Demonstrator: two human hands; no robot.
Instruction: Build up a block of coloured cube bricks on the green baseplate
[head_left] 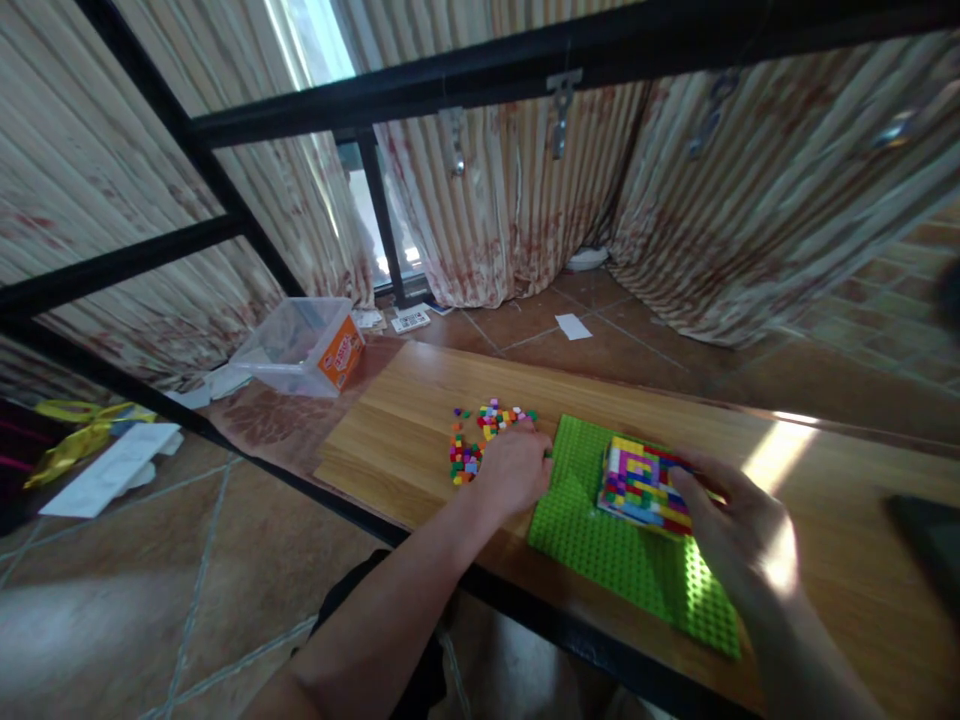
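Observation:
A green studded baseplate (592, 540) lies on a wooden table (397, 440). A multicoloured block of small bricks (641, 485) stands on it. My right hand (739, 530) rests against the right side of that block, fingers curled on its edge. My left hand (514, 465) reaches into a loose pile of small coloured bricks (476, 435) just left of the baseplate, fingers bent down over them. What the left fingers hold, if anything, is hidden.
A clear plastic box with an orange label (304, 345) sits on the floor beyond the table's far left corner. Papers (112, 465) and cards lie on the tiled floor. Black frame bars (480, 80) cross overhead. A dark object (930, 540) lies at the table's right.

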